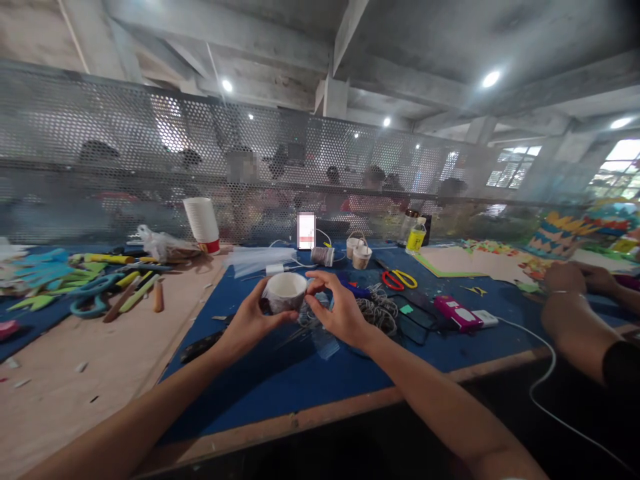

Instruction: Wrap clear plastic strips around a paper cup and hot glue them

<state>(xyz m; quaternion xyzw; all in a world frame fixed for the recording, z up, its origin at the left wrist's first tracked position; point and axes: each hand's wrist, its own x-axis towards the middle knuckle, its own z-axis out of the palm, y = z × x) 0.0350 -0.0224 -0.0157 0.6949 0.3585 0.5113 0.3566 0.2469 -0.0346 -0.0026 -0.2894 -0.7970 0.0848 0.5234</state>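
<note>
A small white paper cup (287,285) is held above the blue table mat. It tilts slightly towards me, so its inside shows, and its lower side looks wrapped in something greyish. My left hand (253,317) is closed around the cup's left side and underside, thumb in front. At the right rim, the bent fingers and thumb of my right hand (337,307) pinch the edge; any small thing between them cannot be made out. Beneath and beside my right hand lie a tangle of grey cord (377,312) and a clear plastic piece (327,347).
Behind stand a phone (307,233), a cord spool (323,256), two small cups (361,257) and a stack of paper cups (201,223). Red-yellow scissors (399,279) and a magenta box (456,313) lie right. Teal scissors (95,295) lie left. A co-worker's hands (565,277) work at far right.
</note>
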